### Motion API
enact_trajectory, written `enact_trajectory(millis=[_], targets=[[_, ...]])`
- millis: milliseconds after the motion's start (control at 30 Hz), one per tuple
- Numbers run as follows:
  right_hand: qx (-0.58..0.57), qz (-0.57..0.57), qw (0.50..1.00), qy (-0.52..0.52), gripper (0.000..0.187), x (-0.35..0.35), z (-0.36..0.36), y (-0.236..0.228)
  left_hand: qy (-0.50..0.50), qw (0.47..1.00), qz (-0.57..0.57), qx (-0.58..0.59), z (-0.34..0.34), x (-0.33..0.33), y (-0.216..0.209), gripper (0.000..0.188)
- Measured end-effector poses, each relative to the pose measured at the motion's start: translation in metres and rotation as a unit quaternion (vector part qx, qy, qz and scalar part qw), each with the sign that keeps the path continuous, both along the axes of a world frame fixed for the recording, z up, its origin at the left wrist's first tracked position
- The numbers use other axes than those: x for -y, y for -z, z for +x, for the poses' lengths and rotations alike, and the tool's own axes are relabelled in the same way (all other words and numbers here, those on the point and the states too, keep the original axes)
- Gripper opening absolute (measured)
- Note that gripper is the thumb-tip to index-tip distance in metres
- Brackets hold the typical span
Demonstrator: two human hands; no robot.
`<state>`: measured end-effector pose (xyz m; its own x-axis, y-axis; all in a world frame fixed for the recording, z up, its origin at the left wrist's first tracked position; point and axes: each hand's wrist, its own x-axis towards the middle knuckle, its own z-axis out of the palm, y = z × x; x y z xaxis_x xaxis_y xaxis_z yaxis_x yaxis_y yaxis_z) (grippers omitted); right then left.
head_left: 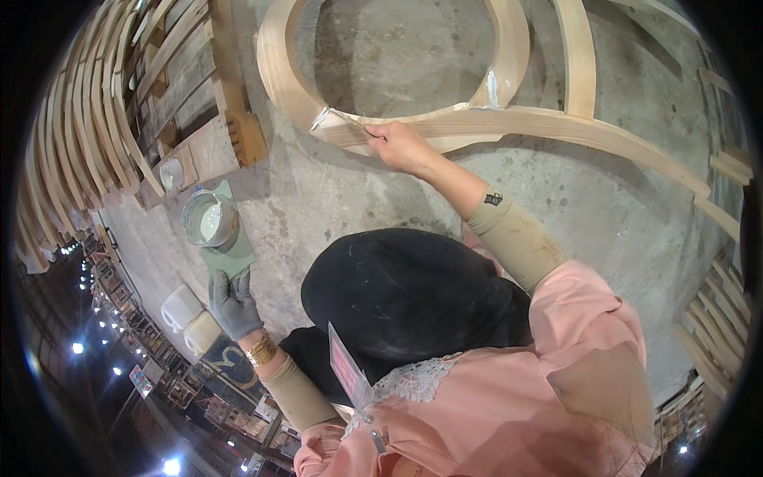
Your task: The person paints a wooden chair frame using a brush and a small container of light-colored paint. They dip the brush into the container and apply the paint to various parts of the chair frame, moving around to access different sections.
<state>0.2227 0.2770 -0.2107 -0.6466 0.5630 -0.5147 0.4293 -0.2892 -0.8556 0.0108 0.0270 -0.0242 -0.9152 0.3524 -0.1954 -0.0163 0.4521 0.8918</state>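
Observation:
My right hand (400, 148), bare, grips a thin stick-like tool (354, 123). The tool's tip reaches a joint in the curved wooden frame (445, 127), where a smear of white glue-like paste (320, 118) sits. Another white smear (493, 89) marks the joint farther right. On my left hand (235, 305) is a grey glove; its fingers close on the near edge of a green board (238, 258). A round bowl (211, 218) holding white paste rests on that board. Part of the tool is hidden inside my right fist.
Many curved wooden strips (79, 119) stand at the left beside a wooden pallet (242, 139). White plastic jugs (191, 318) are left of my gloved hand. More curved wood pieces (715, 318) lie at the right. The floor (334, 195) is stained concrete.

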Motion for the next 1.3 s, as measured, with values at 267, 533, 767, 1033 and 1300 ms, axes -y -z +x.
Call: enact_trajectory(millis=[267,533,767,1033,1300], targets=[[-0.027,-0.241,0.97,0.013,0.046,0.003,0.003,-0.026,-0.06,0.976,0.138,0.158,0.02,-0.051,-0.003,0.03],[-0.105,-0.165,0.979,0.059,0.041,-0.005,0.053,-0.041,0.276,0.881,-0.203,-0.326,0.009,-0.031,0.028,0.029],[-0.16,0.11,0.98,0.034,0.035,-0.016,0.071,-0.056,0.121,0.969,0.048,0.21,0.006,-0.07,0.037,0.026],[0.031,0.557,0.807,-0.195,0.03,-0.018,-0.006,-0.152,0.172,0.985,-0.007,0.034,0.003,-0.085,-0.001,0.024],[0.034,0.588,0.749,-0.303,0.028,-0.014,-0.056,-0.244,0.16,0.981,0.057,-0.098,-0.026,-0.068,-0.066,0.024]])
